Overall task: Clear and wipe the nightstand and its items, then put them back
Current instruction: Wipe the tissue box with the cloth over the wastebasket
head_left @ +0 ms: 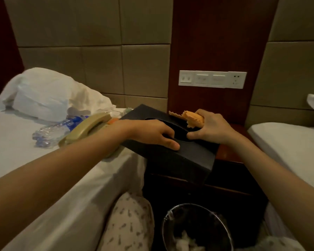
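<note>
A black tissue box (185, 158) is held tilted over the left edge of the wooden nightstand (228, 153). My left hand (152, 133) grips it at the top, fingers curled into the oval slot. My right hand (212, 127) holds a crumpled orange cloth (193, 119) and its thumb touches the box at the slot's right edge. On the left bed (25, 160) lie a beige telephone (88, 129) and a crushed plastic water bottle (51, 133).
A white pillow (43, 93) lies at the head of the left bed. A metal waste bin (198, 229) with white paper inside stands on the floor in front of the nightstand. A second bed (288, 147) is at the right. A switch panel (212, 79) is on the wall.
</note>
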Available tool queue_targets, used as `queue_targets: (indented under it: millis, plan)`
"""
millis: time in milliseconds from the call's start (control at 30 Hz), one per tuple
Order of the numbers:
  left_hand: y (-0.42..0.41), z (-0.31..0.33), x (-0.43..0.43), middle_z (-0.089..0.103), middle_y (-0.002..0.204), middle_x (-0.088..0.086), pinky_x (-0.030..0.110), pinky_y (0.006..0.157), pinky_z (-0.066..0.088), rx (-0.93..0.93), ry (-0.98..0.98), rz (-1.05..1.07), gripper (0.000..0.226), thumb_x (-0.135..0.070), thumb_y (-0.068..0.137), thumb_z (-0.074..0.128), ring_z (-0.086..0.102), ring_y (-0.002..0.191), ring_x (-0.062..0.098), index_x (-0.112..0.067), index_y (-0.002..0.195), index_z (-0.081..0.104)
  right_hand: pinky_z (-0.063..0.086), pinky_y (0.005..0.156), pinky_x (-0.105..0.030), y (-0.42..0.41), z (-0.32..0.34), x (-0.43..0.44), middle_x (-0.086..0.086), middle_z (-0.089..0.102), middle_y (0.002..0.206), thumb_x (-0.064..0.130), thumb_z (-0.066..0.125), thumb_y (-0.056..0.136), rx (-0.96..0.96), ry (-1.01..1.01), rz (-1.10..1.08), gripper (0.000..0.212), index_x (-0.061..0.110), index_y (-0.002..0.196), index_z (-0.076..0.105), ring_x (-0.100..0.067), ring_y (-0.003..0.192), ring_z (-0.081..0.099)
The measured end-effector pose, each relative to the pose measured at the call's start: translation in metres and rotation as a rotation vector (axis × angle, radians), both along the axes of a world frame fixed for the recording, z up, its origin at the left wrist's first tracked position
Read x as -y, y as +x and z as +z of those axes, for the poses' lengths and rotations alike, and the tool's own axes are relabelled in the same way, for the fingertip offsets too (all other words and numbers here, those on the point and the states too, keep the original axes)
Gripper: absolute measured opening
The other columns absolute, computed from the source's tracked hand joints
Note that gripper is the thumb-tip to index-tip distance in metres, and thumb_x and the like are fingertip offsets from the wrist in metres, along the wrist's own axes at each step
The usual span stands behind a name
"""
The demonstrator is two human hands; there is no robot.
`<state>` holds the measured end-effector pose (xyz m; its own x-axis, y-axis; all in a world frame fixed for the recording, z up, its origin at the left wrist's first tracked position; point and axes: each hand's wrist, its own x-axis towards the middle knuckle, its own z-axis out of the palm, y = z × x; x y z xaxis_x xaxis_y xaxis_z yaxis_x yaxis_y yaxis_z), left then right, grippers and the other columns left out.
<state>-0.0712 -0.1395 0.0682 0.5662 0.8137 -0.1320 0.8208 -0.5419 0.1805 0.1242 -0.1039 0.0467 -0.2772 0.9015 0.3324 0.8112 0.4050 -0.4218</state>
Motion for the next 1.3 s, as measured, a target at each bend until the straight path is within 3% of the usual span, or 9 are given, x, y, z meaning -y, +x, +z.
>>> queue_targets:
  millis: [167, 400, 533, 633, 767, 833, 900, 1100, 1300]
  plan:
    - [0.033, -0.021, -0.022, 0.044, 0.073, -0.007, 0.026, 0.055, 0.029, -0.087, 0.25, -0.082, 0.047, -0.057, 0.088, 0.044, 0.042, 0.065, 0.011, -0.012, 0.094, 0.055, 0.045, 0.048, -0.016, 0.047, -0.011, 0.002, 0.006, 0.06, 0.081, 0.035, 0.069, 0.082, -0.273, 0.006, 0.037, 0.024, 0.027, 0.098, 0.054, -0.012, 0.065, 0.06]
    - [0.091, -0.052, -0.036, 0.04, 0.063, 0.004, 0.029, 0.053, 0.026, 0.397, 0.16, 0.117, 0.048, -0.055, 0.09, 0.045, 0.039, 0.054, 0.017, -0.01, 0.076, 0.048, 0.033, 0.05, 0.0, 0.085, -0.034, 0.015, 0.008, 0.055, 0.077, 0.032, 0.058, 0.091, -0.645, 0.397, -0.352, 0.012, 0.021, 0.095, 0.055, -0.004, 0.063, 0.047]
    - [0.12, -0.064, -0.038, 0.03, 0.054, 0.0, 0.029, 0.05, 0.022, 0.46, 0.136, 0.246, 0.051, -0.056, 0.089, 0.046, 0.031, 0.046, 0.015, -0.015, 0.062, 0.034, 0.033, 0.063, -0.017, 0.095, -0.051, 0.011, -0.004, 0.062, 0.094, 0.03, 0.055, 0.086, -0.383, 0.436, -0.383, 0.027, 0.013, 0.106, 0.062, -0.02, 0.082, 0.05]
    - [0.121, -0.07, -0.037, 0.038, 0.06, 0.0, 0.027, 0.05, 0.025, 0.551, -0.124, 0.274, 0.043, -0.052, 0.087, 0.054, 0.04, 0.05, 0.015, -0.012, 0.072, 0.05, 0.033, 0.074, -0.029, 0.103, -0.066, 0.003, -0.01, 0.063, 0.11, 0.026, 0.057, 0.089, -0.13, 0.476, -0.425, 0.028, 0.014, 0.114, 0.062, -0.03, 0.096, 0.053]
    - [0.122, -0.086, -0.028, 0.06, 0.12, 0.009, 0.029, 0.087, 0.043, 0.634, -0.442, 0.286, 0.057, -0.043, 0.082, 0.066, 0.055, 0.112, 0.023, -0.003, 0.121, 0.056, 0.034, 0.075, -0.033, 0.105, -0.077, 0.001, -0.011, 0.062, 0.112, 0.019, 0.06, 0.088, -0.046, 0.436, -0.436, 0.028, 0.014, 0.116, 0.06, -0.031, 0.098, 0.051]
    - [0.126, -0.097, -0.023, 0.057, 0.111, 0.02, 0.032, 0.088, 0.044, 0.671, -0.468, 0.3, 0.043, -0.038, 0.081, 0.07, 0.058, 0.099, 0.02, -0.004, 0.105, 0.061, 0.039, 0.073, -0.039, 0.101, -0.085, 0.003, -0.015, 0.062, 0.106, 0.009, 0.062, 0.081, 0.059, 0.433, -0.406, 0.03, 0.01, 0.112, 0.062, -0.038, 0.094, 0.052]
    - [0.128, -0.107, -0.021, 0.052, 0.084, 0.002, 0.026, 0.07, 0.039, 0.71, -0.47, 0.321, 0.027, -0.036, 0.081, 0.069, 0.049, 0.075, 0.01, -0.015, 0.079, 0.054, 0.043, 0.066, -0.043, 0.094, -0.095, 0.006, -0.016, 0.064, 0.096, 0.003, 0.064, 0.067, 0.118, 0.446, -0.334, 0.035, 0.007, 0.102, 0.066, -0.041, 0.083, 0.055]
    - [0.131, -0.127, -0.018, 0.056, 0.095, 0.007, 0.024, 0.067, 0.041, 1.012, -0.48, 0.47, 0.01, -0.019, 0.089, 0.062, 0.051, 0.079, 0.013, -0.013, 0.085, 0.055, 0.035, 0.071, -0.031, 0.064, -0.124, 0.015, -0.009, 0.061, 0.108, 0.006, 0.064, 0.078, -0.041, 0.367, -0.239, 0.035, 0.011, 0.112, 0.066, -0.031, 0.093, 0.048]
    - [0.126, -0.135, -0.014, 0.045, 0.064, -0.002, 0.021, 0.055, 0.03, 1.503, -0.728, 0.576, 0.027, -0.026, 0.096, 0.04, 0.039, 0.056, 0.009, -0.018, 0.075, 0.055, 0.032, 0.075, -0.027, 0.048, -0.131, 0.016, -0.012, 0.062, 0.112, 0.013, 0.059, 0.074, -0.143, 0.428, -0.201, 0.033, 0.008, 0.105, 0.069, -0.032, 0.093, 0.051]
